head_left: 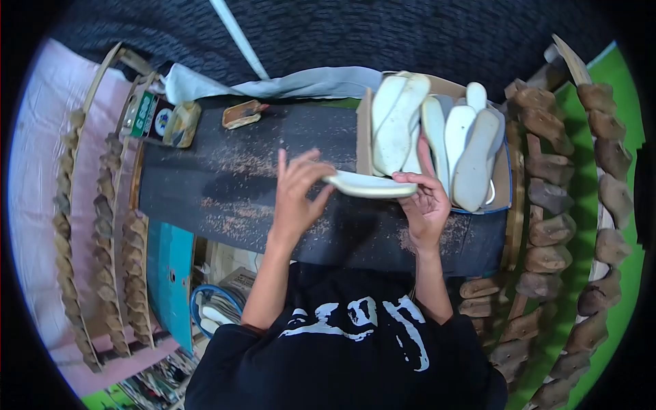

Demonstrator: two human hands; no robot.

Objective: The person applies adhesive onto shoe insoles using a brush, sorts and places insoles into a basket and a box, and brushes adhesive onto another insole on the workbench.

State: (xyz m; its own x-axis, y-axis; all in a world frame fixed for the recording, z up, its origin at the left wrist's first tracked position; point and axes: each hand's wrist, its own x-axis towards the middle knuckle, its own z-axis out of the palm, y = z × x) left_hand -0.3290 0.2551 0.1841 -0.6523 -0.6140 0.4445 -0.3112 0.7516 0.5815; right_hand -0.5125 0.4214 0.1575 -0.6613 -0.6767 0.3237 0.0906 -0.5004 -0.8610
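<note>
- While both your hands hold it up, the pale sole-shaped piece sits above the tabletop, its long axis running from one hand to the other and its right end just in front of the cardboard box.
- You see it nearly edge-on: long, slim and gently bowed, with the middle dipping a little lower than the left end.
- Its upper face shows white to faintly bluish, while the edge turned toward you is creamier, a slightly yellow band running along the lower side.
- Both ends look rounded, though your fingers cover part of each; no lettering can be made out on what shows.
- Your left hand pinches the left end between thumb and forefinger, the other fingers spread and raised off it.
- Your right hand grasps the right end, palm largely turned upward, with one finger pointing up toward the box.
- Beside it, the box carries a cluster of similar pale pieces, standing and leaning together; some look white, others greyer or cream.
- Under your hands, the dark tabletop is strewn with small reddish-brown shavings, thickest in a few loose patches.
</note>
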